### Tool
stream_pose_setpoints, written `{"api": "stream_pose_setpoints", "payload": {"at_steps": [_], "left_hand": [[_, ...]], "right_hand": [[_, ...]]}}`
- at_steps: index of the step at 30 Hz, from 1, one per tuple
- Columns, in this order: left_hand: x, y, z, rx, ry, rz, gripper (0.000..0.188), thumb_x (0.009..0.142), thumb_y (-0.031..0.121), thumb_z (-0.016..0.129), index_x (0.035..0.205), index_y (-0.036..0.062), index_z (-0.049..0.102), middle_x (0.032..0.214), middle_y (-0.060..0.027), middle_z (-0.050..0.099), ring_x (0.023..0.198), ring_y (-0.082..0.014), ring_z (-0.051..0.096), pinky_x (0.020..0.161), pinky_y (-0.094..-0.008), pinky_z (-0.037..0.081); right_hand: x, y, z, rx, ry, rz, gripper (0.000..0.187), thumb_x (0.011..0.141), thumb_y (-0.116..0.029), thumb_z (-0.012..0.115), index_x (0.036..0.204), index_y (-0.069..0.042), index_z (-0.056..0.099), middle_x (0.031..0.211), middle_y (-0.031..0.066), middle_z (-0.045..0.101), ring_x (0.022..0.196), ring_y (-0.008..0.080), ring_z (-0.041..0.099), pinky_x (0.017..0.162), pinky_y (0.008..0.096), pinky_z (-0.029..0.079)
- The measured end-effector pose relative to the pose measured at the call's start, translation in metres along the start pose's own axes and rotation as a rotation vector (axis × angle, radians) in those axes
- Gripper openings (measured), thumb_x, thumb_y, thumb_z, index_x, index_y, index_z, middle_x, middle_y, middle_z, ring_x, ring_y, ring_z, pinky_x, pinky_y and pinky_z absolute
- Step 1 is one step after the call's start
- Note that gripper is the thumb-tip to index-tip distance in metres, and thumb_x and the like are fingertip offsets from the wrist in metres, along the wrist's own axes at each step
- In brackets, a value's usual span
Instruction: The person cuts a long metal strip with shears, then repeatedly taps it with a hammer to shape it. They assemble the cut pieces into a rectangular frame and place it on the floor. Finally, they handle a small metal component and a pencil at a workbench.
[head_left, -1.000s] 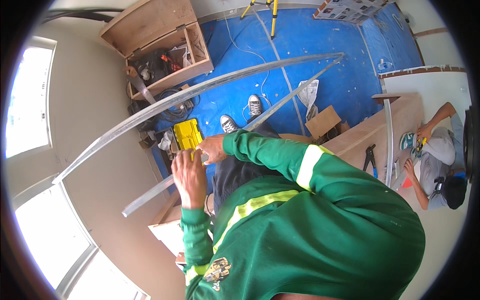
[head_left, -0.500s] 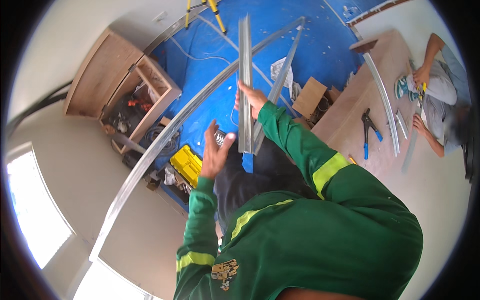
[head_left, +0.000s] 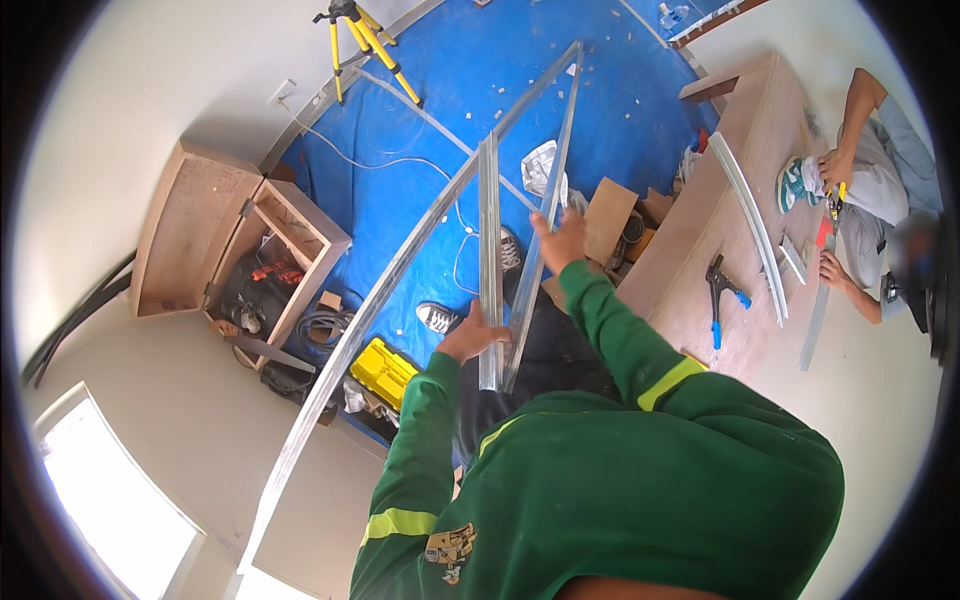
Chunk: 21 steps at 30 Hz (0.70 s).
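My left hand [head_left: 473, 335] is closed round the lower part of a short metal channel [head_left: 489, 240], thumb across its face. The channel points away from me, its far end by a long metal channel [head_left: 370, 265] that crosses diagonally. My right hand [head_left: 562, 242] is off the short channel, its fingers apart and slightly curled. It is beside another narrow metal channel [head_left: 558, 150], which slants down to the short one's near end; fingertips overlap its edge, and contact is unclear.
Blue sheeting [head_left: 440, 100] covers the floor. A yellow tripod [head_left: 370, 45], wooden cabinet [head_left: 290, 230], yellow toolbox lid [head_left: 382, 373] and cardboard box [head_left: 608, 218] surround me. On the right wooden surface [head_left: 690, 260] lie blue-handled snips [head_left: 722, 295]. A co-worker's hands [head_left: 838, 170] hold yellow-handled snips and a metal strip.
My right hand has let go of the short channel and moved right and nearer. My left hand has gone from open to gripping it; the channel has come down toward me.
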<state>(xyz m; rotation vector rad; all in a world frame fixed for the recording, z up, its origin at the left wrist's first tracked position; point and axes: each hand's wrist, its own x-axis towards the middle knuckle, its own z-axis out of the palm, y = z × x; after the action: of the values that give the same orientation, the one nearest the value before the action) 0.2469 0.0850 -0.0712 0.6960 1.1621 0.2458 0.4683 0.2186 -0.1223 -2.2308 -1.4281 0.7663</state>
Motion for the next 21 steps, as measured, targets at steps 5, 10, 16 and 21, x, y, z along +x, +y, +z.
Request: {"api": "stream_pose_setpoints", "payload": {"at_steps": [5, 10, 16, 21], "left_hand": [[0.008, 0.017, -0.006, -0.007, -0.254, -0.122, 0.109, 0.078, 0.043, 0.083, 0.166, 0.0161, 0.023, 0.150, -0.0147, 0.045, 0.136, -0.0322, 0.047, 0.110, -0.0451, 0.044], [0.002, 0.049, -0.037, 0.012, -0.200, -0.131, 0.117, 0.078, 0.064, 0.080, 0.164, 0.0037, 0.027, 0.148, -0.0225, 0.052, 0.135, -0.0350, 0.052, 0.108, -0.0459, 0.045], [0.066, 0.100, -0.027, 0.408, 0.166, -0.210, 0.119, 0.075, 0.083, 0.070, 0.143, -0.0120, 0.049, 0.134, -0.0300, 0.064, 0.125, -0.0391, 0.063, 0.106, -0.0462, 0.046], [0.103, 0.083, -0.030, 0.346, 0.526, -0.170, 0.116, 0.075, 0.080, 0.075, 0.134, -0.0165, 0.054, 0.129, -0.0374, 0.064, 0.125, -0.0441, 0.064, 0.104, -0.0498, 0.049]], "right_hand": [[0.044, 0.017, 0.026, 0.805, -0.398, 0.978, 0.075, 0.092, -0.070, 0.067, 0.109, 0.002, 0.059, 0.099, 0.0175, 0.066, 0.089, 0.0336, 0.066, 0.077, 0.0539, 0.054], [0.044, 0.018, 0.064, 1.226, -0.737, 0.860, 0.061, 0.093, -0.073, 0.064, 0.082, -0.013, 0.054, 0.067, 0.0023, 0.052, 0.055, 0.0181, 0.054, 0.049, 0.0364, 0.046], [0.045, -0.018, 0.072, 1.075, -0.517, 0.819, 0.065, 0.091, -0.073, 0.066, 0.098, -0.009, 0.060, 0.073, -0.0010, 0.053, 0.059, 0.0164, 0.053, 0.055, 0.0392, 0.052], [0.049, -0.018, 0.076, 1.122, -0.492, 0.934, 0.061, 0.089, -0.070, 0.071, 0.090, -0.012, 0.052, 0.067, -0.0013, 0.044, 0.055, 0.0174, 0.047, 0.050, 0.0389, 0.043]]}}
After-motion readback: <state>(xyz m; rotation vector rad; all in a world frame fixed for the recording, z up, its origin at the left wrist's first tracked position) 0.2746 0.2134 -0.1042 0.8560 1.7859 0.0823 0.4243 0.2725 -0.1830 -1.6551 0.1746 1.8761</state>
